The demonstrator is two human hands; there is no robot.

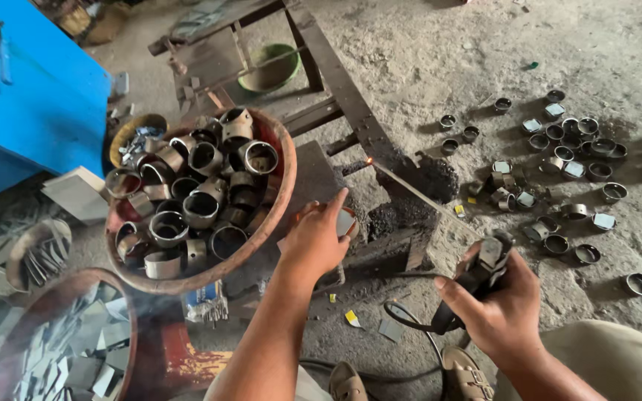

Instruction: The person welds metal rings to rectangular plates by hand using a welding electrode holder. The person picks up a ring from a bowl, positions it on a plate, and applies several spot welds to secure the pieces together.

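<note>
We see the left hand (313,241) reaching forward over a dark metal plate (313,174), its grip closed around a short metal ring (345,221), fingers curled over the top and the forefinger stretched toward the rod's tip. The ring sits on the plate, just beside a heap of black slag (403,212). The right hand (503,304) has its grip wrapped tight on a welding electrode holder (481,271), with a black cable (410,319) looping down from it toward the sandalled feet. A thin welding rod (417,194) runs up and left from the holder, and its tip glows orange at a small spark (369,160), near the ring but, as far as we can tell from this angle, apart from it.

To the left of the plate stands a rusty round basin (280,148) piled with more metal rings. Nearer us, at the lower left, a second basin (9,338) holds flat square metal pieces. A blue metal cabinet (31,96) fills the upper left corner, and a green bowl (270,67) lies under a steel frame beyond. Across the dusty floor (425,59) on the right, many finished cups (566,148) lie scattered, well apart from both hands.
</note>
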